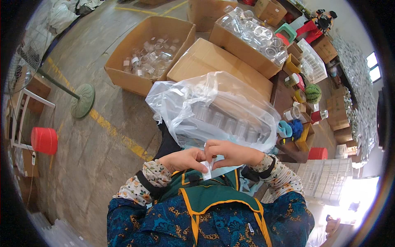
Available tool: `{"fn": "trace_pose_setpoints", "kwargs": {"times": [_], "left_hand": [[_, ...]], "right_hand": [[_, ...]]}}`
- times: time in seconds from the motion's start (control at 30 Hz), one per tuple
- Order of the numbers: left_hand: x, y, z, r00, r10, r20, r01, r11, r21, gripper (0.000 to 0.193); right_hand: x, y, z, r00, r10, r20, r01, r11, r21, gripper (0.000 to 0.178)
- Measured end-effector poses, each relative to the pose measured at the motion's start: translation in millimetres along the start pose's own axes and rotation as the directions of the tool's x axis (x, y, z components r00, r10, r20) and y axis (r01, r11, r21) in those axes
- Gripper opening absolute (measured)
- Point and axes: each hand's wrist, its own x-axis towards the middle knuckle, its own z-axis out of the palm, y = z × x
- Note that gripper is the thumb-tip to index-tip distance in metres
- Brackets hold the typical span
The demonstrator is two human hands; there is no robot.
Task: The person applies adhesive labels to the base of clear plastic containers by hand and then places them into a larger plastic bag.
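Observation:
Close in front of my green apron (218,198), my left hand (184,159) pinches a small white label (207,171) between thumb and fingers. My right hand (231,153) meets it from the other side, its fingertips pressed together on the label's upper part. Dark print shows on the label. Just beyond the hands lies a large transparent plastic bag (181,103), with several see-through plastic jars (230,125) in a row inside. The bag's near edge reaches the hands.
Behind the bag is a closed cardboard box (222,66). Open cartons of transparent jars stand at back left (123,59) and back right (242,51). A green fan base (83,101) and red stool (44,140) are left. Right are a watermelon (313,94) and white crates (323,179).

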Motion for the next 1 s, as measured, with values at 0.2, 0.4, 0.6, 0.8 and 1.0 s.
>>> {"fn": "trace_pose_setpoints", "kwargs": {"times": [0.2, 0.4, 0.6, 0.8, 1.0], "left_hand": [[2, -8, -1, 0.998, -0.049, 0.031, 0.05, 0.998, -0.03, 0.021], [9, -3, 3, 1.0, -0.012, 0.012, 0.012, 1.0, -0.027, 0.019], [11, -4, -5, 0.998, -0.05, -0.04, 0.052, 0.997, 0.065, 0.018], [7, 2, -9, 0.995, -0.032, -0.093, 0.044, 0.99, 0.133, 0.011], [8, 4, 4, 0.993, 0.034, -0.117, -0.042, 0.997, -0.069, 0.015]], "right_hand": [[2, 4, -3, 0.995, 0.039, 0.093, -0.047, 0.995, 0.088, 0.02], [1, 1, -6, 0.994, 0.021, 0.108, -0.03, 0.997, 0.075, 0.02], [-2, 1, -4, 0.996, 0.042, 0.084, -0.039, 0.999, -0.038, 0.017], [-4, -4, -2, 0.991, 0.133, 0.015, -0.133, 0.99, -0.046, 0.022], [-4, 3, 0, 0.994, 0.09, -0.057, -0.09, 0.996, 0.005, 0.022]]}}
